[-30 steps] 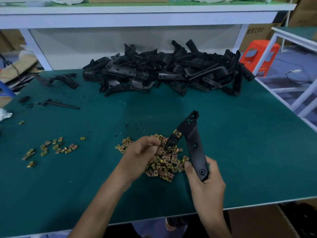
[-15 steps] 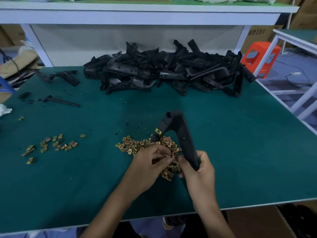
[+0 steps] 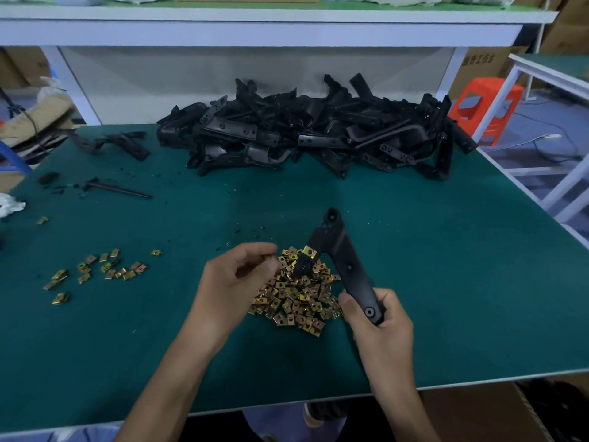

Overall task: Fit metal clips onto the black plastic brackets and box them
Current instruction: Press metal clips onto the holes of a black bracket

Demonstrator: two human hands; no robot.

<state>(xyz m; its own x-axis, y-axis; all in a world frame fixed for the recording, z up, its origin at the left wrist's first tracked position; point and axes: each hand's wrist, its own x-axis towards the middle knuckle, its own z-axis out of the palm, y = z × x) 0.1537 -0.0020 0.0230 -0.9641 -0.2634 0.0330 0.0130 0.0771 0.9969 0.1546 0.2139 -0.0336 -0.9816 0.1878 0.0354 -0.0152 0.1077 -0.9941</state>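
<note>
Currently held: a black angled bracket (image 3: 347, 260) stands tilted over the clips, its short arm dipping into them.
Right side: the right hand (image 3: 379, 320) has fingers and thumb wrapped round the bracket's lower end, beside the round hole there.
Left side: the left hand (image 3: 237, 279) hovers just left of the clips, fingers curled, thumb and fingertips drawn close. Whether a clip sits between them I cannot tell; it is too small and blurred.
Already on: one brass-coloured fitted clip (image 3: 308, 251) sits on the bracket's short arm.
Supply: the clip pile (image 3: 296, 295) lies on the green table (image 3: 462, 282) between the two hands; a thinner scatter of clips (image 3: 105, 269) lies well off to the left.
Waiting: a tangled heap of brackets (image 3: 318, 135) fills the back of the table, well apart from the hands.
Box: a cardboard carton (image 3: 478, 409) shows below the near edge at the right; I take it for the box but cannot be sure.
Step, I judge: picking the next clip for this bracket, with most of the job ahead.
Risk: the short arm is down among the loose clips, so a turn of the bracket could sweep some off the near edge.
Risk: a clip pushed on crooked may sit half-seated and drop off in the box.
Risk: gripped at one end only, the bracket could twist under the push.
</note>
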